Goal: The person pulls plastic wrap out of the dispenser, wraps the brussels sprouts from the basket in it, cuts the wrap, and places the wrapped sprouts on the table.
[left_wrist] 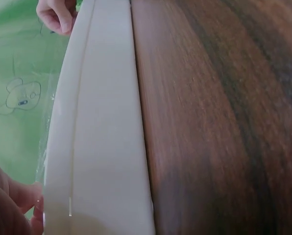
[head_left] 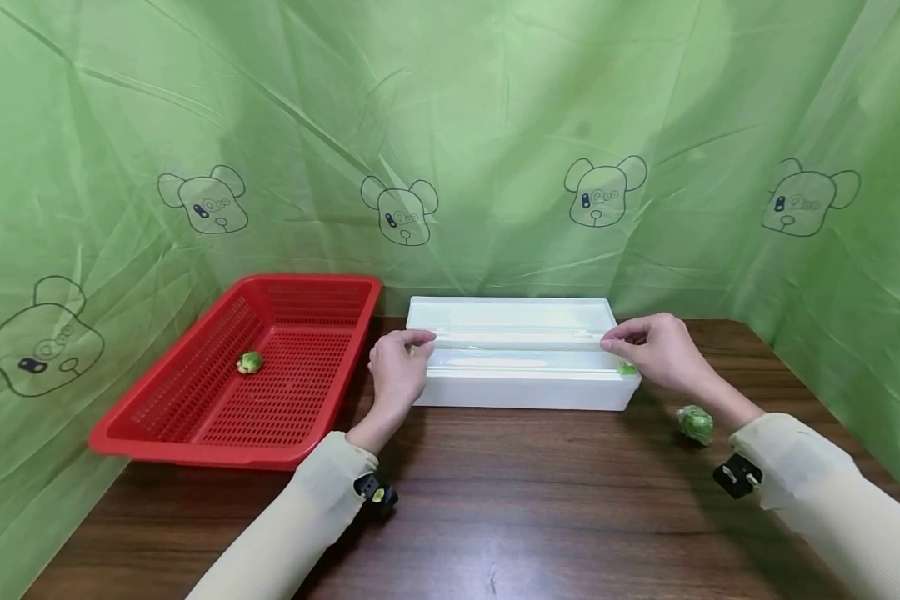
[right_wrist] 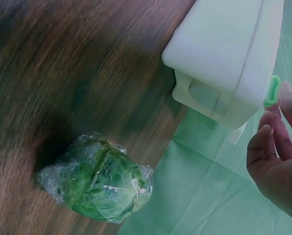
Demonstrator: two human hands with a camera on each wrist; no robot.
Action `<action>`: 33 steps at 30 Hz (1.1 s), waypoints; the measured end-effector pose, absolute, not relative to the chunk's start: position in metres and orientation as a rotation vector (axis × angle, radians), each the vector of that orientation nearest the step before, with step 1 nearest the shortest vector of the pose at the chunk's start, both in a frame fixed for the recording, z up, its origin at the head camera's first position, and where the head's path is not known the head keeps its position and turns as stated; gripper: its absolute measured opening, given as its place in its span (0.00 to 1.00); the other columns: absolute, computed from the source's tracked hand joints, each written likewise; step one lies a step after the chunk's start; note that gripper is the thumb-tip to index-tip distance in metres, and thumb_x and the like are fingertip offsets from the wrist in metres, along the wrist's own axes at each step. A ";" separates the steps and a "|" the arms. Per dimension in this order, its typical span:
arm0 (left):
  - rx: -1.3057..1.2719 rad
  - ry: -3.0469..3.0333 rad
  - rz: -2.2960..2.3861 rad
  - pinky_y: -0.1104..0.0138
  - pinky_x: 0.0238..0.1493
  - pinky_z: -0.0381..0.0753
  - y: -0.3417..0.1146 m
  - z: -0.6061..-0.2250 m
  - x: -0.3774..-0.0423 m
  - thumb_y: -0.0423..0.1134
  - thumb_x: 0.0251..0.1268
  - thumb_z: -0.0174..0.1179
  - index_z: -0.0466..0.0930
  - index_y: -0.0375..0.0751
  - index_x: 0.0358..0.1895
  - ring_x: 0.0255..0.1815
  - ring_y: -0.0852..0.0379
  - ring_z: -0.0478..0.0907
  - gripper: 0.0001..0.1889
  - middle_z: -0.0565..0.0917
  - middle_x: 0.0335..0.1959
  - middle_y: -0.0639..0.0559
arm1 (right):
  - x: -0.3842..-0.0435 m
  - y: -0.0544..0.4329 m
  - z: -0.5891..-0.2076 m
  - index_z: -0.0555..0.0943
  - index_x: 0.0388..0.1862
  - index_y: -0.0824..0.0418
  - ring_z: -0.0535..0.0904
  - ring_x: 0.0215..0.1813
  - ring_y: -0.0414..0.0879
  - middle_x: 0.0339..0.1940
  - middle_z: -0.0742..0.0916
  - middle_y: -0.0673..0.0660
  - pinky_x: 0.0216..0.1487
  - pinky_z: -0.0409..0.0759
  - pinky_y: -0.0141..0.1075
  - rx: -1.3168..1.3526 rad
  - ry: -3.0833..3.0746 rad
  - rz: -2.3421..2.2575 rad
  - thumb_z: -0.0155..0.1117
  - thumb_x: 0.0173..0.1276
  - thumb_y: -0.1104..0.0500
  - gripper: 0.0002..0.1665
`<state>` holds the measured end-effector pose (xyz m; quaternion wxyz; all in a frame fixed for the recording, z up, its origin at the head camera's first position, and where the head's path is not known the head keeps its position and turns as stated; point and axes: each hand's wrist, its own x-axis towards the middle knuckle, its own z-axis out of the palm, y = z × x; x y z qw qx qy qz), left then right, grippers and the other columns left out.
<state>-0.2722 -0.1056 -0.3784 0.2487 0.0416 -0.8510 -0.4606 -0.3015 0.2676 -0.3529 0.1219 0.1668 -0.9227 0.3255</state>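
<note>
A long white cling film dispenser (head_left: 525,393) stands at the middle back of the table, its lid (head_left: 510,312) raised behind. Clear cling film (left_wrist: 47,129) stretches along its top between the two hands. At the dispenser's left end, my left hand (head_left: 401,372) pinches the film's edge between thumb and fingers. The right hand (head_left: 663,353) pinches the film at the other end, beside the green slide cutter (right_wrist: 273,91). A small green cabbage (right_wrist: 99,181) wrapped in film lies on the table near the right wrist. Another small cabbage (head_left: 250,362), seemingly bare, lies in the red basket.
The red plastic basket (head_left: 195,452) with slotted walls occupies the table's left side. Brown wood-grain table (head_left: 510,508) extends in front of the dispenser. Green cloth (head_left: 480,100) printed with bear heads hangs behind and at both sides.
</note>
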 end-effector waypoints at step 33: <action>0.110 -2.051 -1.487 0.60 0.46 0.77 -0.104 -0.365 -0.281 0.32 0.69 0.71 0.93 0.40 0.43 0.44 0.51 0.83 0.05 0.91 0.40 0.47 | -0.299 0.271 -0.324 0.94 0.39 0.57 0.82 0.32 0.43 0.35 0.92 0.53 0.31 0.76 0.28 0.539 -2.574 0.915 0.78 0.69 0.55 0.06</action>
